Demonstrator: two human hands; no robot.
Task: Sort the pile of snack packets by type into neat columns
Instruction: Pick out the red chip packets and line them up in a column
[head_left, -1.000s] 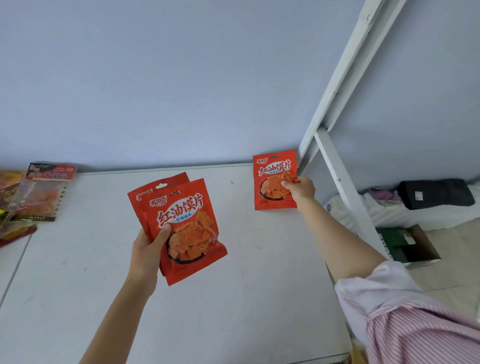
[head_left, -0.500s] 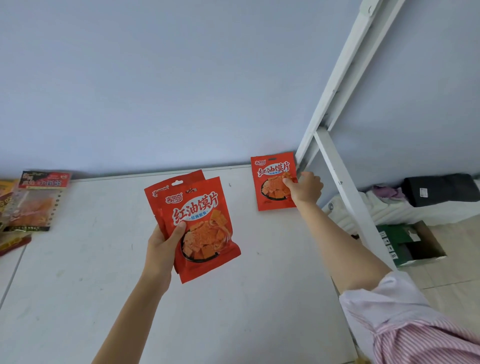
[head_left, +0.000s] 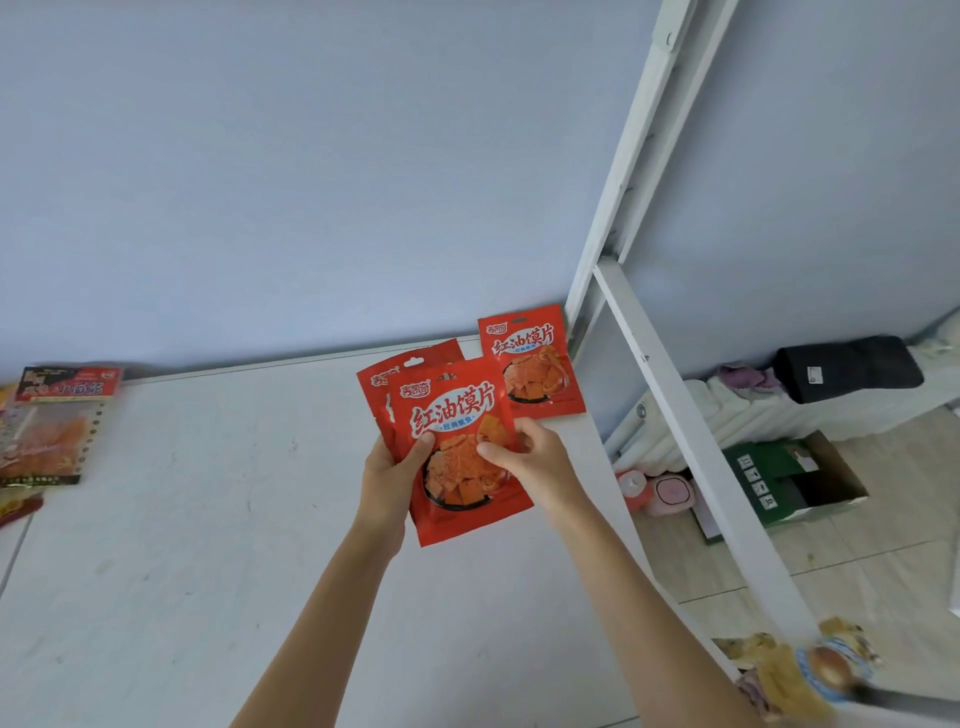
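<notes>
- The rear red foil snack packet (head_left: 410, 364) is mostly hidden behind the front red foil snack packet (head_left: 457, 447); only its top edge and left side are seen.
- Both are held above the white table (head_left: 182, 545) by the left hand (head_left: 387, 478), whose thumb is pressed on the front packet's face while the other fingers are hidden behind.
- The front packet is pinched at its right edge by the right hand (head_left: 530, 457), thumb on the face, fingers curled round the edge.
- A third matching red packet (head_left: 530, 364) is laid flat at the table's far right corner, its lower left corner covered by the held ones.
- A clear-windowed packet with a black and red header (head_left: 57, 426) is seen at the left edge; others beside it are cut off.
- On the floor an open cardboard box (head_left: 831, 473) is seen with green cartons (head_left: 763, 467) inside, partly hidden by a white metal frame bar (head_left: 691, 441).
- A blurred yellow wrapper (head_left: 800, 670) at the lower right cannot be made out.
</notes>
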